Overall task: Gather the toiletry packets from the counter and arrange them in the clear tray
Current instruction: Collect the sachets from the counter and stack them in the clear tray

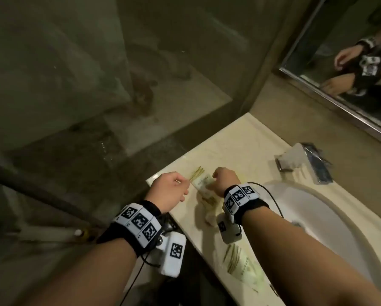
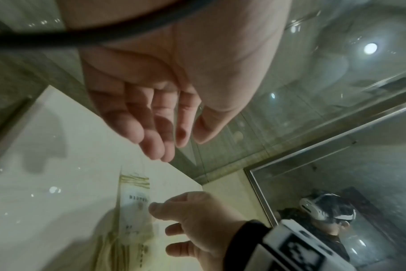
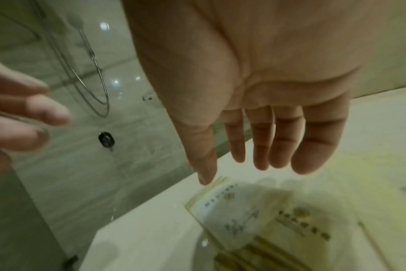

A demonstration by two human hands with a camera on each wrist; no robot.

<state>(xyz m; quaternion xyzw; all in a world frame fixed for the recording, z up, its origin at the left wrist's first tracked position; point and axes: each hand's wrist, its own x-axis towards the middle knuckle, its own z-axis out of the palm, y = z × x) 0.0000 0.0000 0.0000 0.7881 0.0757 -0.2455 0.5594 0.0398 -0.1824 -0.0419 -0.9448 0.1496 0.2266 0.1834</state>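
A small pile of white toiletry packets with gold stripes (image 1: pixel 204 184) lies at the left end of the cream counter (image 1: pixel 247 146). My right hand (image 1: pixel 223 178) hovers over the pile with straight fingers. In the right wrist view its thumb tip comes down at a corner of the top packet (image 3: pixel 232 210), and the right hand (image 3: pixel 234 174) holds nothing. My left hand (image 1: pixel 169 191) is just left of the pile, fingers relaxed and empty (image 2: pixel 188 143). Another gold-striped packet (image 1: pixel 242 263) lies nearer me. A clear plastic tray (image 1: pixel 293 157) sits at the back.
Dark blue packets (image 1: pixel 317 164) lie beside the clear tray by the wall. A white sink basin (image 1: pixel 317 217) fills the counter's right side. A mirror (image 1: pixel 350 62) hangs above, and a glass shower wall (image 1: pixel 74 85) borders the counter's left edge.
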